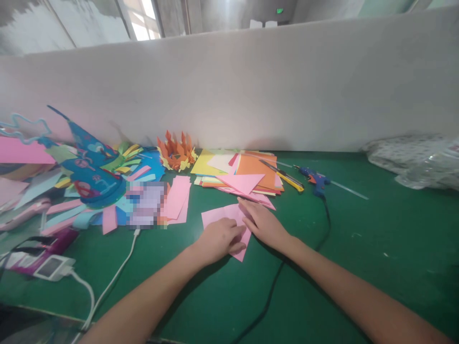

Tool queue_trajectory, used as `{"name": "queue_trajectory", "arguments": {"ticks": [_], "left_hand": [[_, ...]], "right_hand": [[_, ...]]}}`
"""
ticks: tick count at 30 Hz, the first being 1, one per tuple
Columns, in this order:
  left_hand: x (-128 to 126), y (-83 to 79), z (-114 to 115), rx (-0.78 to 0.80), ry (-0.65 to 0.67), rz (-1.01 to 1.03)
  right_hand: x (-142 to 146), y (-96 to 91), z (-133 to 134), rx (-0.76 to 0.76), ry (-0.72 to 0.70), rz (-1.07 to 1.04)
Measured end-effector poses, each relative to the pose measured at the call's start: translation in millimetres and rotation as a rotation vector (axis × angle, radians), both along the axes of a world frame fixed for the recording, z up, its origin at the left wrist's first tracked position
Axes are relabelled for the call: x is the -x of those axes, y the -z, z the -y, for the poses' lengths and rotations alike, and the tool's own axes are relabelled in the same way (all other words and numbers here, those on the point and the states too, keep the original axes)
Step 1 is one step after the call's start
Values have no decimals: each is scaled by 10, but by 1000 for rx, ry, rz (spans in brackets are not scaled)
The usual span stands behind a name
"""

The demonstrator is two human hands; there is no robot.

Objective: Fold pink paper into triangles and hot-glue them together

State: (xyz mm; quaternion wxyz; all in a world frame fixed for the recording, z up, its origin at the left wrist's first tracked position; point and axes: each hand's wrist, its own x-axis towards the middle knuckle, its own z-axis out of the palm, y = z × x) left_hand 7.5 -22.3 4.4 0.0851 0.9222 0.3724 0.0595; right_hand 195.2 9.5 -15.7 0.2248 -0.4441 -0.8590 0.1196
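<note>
A sheet of pink paper with a crease or folded edge lies on the green table before me. My left hand rests on the sheet, its fingers bent and a little apart, pressing it down. On the sheet's right side, my right hand has its fingers closed at the edge near the upper corner; part of that edge is hidden beneath them. Just beyond my hands, a pink paper triangle sits on a stack of coloured paper.
Right of the stack lie a yellow utility knife and a blue glue gun with a black cable. An orange paper crown, a blue cone hat and pink strips stand left. A white partition closes the back.
</note>
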Motion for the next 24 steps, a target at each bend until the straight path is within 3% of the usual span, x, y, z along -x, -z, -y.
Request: {"name": "queue_trajectory", "arguments": {"ticks": [6,14,17,21,24], "left_hand": [[43,81,-10,-94,0,173],[52,187,-7,-139,-16,156],[43,206,-12,-153,-15,139],[32,191,-3,-154,-47,138],[32,174,6,-135,-60,160]], "right_hand": [[-4,21,12,2,-38,-59],[33,-81,62,19,-30,-167],[24,-69,54,126,27,-322],[19,-10,9,335,88,-677],[4,26,-36,374,151,-868]]}}
